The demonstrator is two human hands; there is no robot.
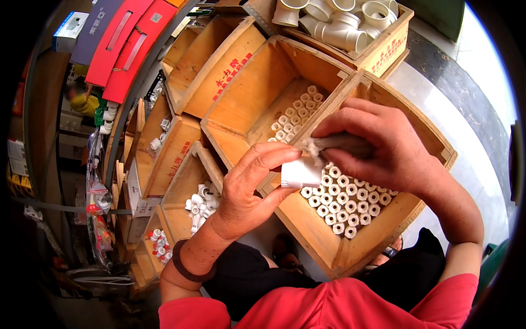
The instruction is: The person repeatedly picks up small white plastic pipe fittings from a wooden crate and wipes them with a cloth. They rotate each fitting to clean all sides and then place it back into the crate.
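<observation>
Between the fingertips and thumb of my left hand (246, 183) is a short white plastic pipe fitting (301, 173), held over the near wooden box (312, 233). My right hand (389, 145) is closed on a wad of grey rag (349, 143), whose frayed end is at the fitting's upper right edge. Whether the rag reaches inside the fitting cannot be made out. Below both hands, white ring-shaped fittings (350, 206) stand in rows in the box, partly hidden by my right hand.
Another wooden box (241, 104) beyond holds more small white fittings (298, 115). Large white pipe tees (342, 33) fill a crate at the back right. On the left are bins of white elbows (201, 205) and red-and-white fittings (160, 244), plus red cases (129, 49).
</observation>
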